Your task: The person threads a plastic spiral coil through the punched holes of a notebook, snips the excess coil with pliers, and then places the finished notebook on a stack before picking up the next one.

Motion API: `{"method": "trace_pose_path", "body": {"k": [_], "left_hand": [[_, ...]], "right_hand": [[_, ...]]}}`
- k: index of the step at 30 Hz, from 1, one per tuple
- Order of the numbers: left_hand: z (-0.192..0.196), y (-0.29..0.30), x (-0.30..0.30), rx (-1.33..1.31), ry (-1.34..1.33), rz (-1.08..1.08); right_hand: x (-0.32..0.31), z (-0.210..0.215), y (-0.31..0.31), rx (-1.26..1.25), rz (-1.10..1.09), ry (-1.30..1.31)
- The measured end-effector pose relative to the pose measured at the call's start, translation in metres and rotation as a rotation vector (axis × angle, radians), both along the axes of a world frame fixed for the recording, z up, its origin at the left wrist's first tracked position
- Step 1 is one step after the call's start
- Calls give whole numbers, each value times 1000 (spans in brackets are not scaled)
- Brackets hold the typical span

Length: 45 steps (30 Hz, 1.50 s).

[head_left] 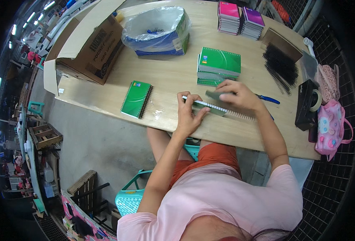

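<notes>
My left hand [190, 114] grips a notebook [213, 107] held on edge near the table's front, its punched binding edge facing up. A thin wire coil [244, 117] runs out from the notebook's right end. Just above it, the fingers of my right hand [240, 95] are closed on a dark green flat piece [213, 95], slightly blurred. A stack of green notebooks [219, 62] stands beyond my right hand. To the left lies one green spiral notebook [136, 99]. A blue-handled tool [269, 99] is partly hidden behind my right forearm.
Black binding coils [281, 66] lie at the right beside a cardboard piece [282, 42]. Pink notebooks [228, 18] and purple notebooks [253, 22] are stacked at the far edge. A plastic-lined blue box [157, 46] and a carton [93, 52] stand far left; a pink pouch [331, 128] sits right.
</notes>
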<state>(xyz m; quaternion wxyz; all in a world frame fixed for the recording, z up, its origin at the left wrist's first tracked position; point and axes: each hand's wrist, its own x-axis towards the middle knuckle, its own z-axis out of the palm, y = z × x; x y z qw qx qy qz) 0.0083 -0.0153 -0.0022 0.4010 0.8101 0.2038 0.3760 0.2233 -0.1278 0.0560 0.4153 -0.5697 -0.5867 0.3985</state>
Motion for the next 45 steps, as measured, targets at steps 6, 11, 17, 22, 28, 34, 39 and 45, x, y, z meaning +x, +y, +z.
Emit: {"method": "trace_pose_path", "body": {"k": [6, 11, 17, 22, 28, 34, 39, 45], "left_hand": [[0, 4, 1, -27, -6, -31], [-3, 6, 2, 45, 3, -34], [-12, 26, -7, -686, -347, -202], [-16, 35, -10, -744, -285, -222], [-19, 37, -7, -737, -319, -250], [-17, 35, -8, -785, -329, -255], [-17, 35, -7, -789, -318, -267], [-19, 39, -7, -807, -353, -293]], "right_hand": [[0, -2, 5, -72, 50, -262], [-10, -3, 6, 105, 42, 507], [-6, -3, 10, 72, -190, 342], [-12, -8, 20, -63, -16, -228], [-20, 1, 21, -44, -25, 247], [-24, 7, 23, -44, 19, 644], [-23, -6, 34, -56, -36, 78], [-23, -11, 42, -55, -55, -63]]}}
